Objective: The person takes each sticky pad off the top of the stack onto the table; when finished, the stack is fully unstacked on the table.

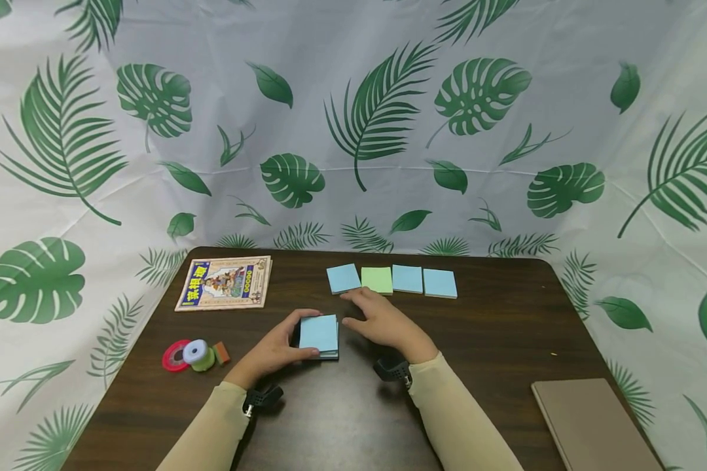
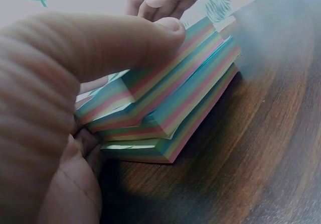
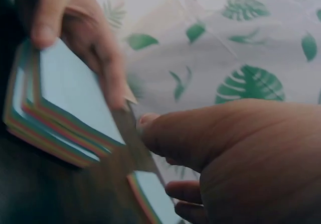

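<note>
My left hand [image 1: 275, 345] holds a stack of square sticky-note pads [image 1: 319, 333], thumb on the near side and fingers around the far left. The top sheet is light blue. Striped layers of pink, yellow, blue and green show along the edges of the stacked pads [image 2: 195, 83] in the left wrist view, and they sit unevenly on each other. My right hand [image 1: 391, 325] reaches out with fingers extended and nothing in its grasp. Its fingertips are just in front of a light blue pad [image 1: 343, 279] and a green pad [image 1: 377, 280] in the back row.
Two more light blue pads [image 1: 407, 279] continue that row rightward. A booklet [image 1: 224, 282] lies at the back left. Nearer are a red ring [image 1: 173, 361], a spool-like item [image 1: 197, 354] and a small orange-brown block [image 1: 220, 352]. A tan flat notebook [image 1: 595, 425] lies at front right.
</note>
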`<state>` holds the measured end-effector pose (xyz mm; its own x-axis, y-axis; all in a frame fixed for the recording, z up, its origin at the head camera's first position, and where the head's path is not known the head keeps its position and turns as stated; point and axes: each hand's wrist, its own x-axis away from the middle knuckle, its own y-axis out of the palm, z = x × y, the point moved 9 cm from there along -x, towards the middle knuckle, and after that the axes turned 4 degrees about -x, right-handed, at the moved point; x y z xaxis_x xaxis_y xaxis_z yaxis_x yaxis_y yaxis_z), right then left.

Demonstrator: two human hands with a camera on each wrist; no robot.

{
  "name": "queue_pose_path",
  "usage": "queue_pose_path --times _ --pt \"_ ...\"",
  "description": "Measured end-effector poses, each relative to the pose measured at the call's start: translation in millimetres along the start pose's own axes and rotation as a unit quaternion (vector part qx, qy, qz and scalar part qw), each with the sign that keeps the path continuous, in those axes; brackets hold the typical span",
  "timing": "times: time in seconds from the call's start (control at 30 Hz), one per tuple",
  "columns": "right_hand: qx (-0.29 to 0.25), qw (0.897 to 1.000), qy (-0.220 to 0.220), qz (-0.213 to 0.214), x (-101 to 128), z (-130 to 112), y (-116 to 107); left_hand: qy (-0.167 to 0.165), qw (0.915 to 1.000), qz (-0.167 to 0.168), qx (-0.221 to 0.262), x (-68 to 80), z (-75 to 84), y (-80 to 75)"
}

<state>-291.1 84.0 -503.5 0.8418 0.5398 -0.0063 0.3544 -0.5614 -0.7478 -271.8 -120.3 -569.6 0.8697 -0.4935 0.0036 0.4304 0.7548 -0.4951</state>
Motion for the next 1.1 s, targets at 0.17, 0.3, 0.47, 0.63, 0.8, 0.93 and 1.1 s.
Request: queue_pose_path --times 0.17,0.3,0.47,0.63,0.8,0.93,1.1 --pt "-0.004 0.999 -0.007 -0.033 -2.4 -10.3 23.0 -0.008 0.9999 0.001 -0.007 0.3 -0.4 -0.3" --pt "-0.001 0.998 -0.024 -0.049 -2.7 -20.7 35.9 -0.006 1.0 -0.001 -0.008 -0.4 -0.3 0.0" --pt "0.005 0.998 -0.042 -0.054 -3.0 -30.9 45.1 -0.001 1.0 0.003 -0.008 -1.0 -0.3 -1.1" --pt "0.02 0.997 -0.051 -0.045 -4.1 -34.6 46.8 0.007 0.9999 0.004 -0.01 0.0 2.0 -1.8" --pt "0.033 0.997 -0.053 -0.039 -4.7 -34.3 47.0 0.008 0.9999 0.006 -0.012 -0.2 1.5 -1.5" --pt "0.042 0.998 -0.042 -0.036 -5.3 -33.2 47.1 0.005 0.9999 0.006 -0.012 -0.7 1.5 -1.6" --pt "0.05 0.998 -0.03 -0.029 -5.1 -32.1 46.6 0.008 0.9999 0.004 -0.011 -0.8 3.2 -1.2"
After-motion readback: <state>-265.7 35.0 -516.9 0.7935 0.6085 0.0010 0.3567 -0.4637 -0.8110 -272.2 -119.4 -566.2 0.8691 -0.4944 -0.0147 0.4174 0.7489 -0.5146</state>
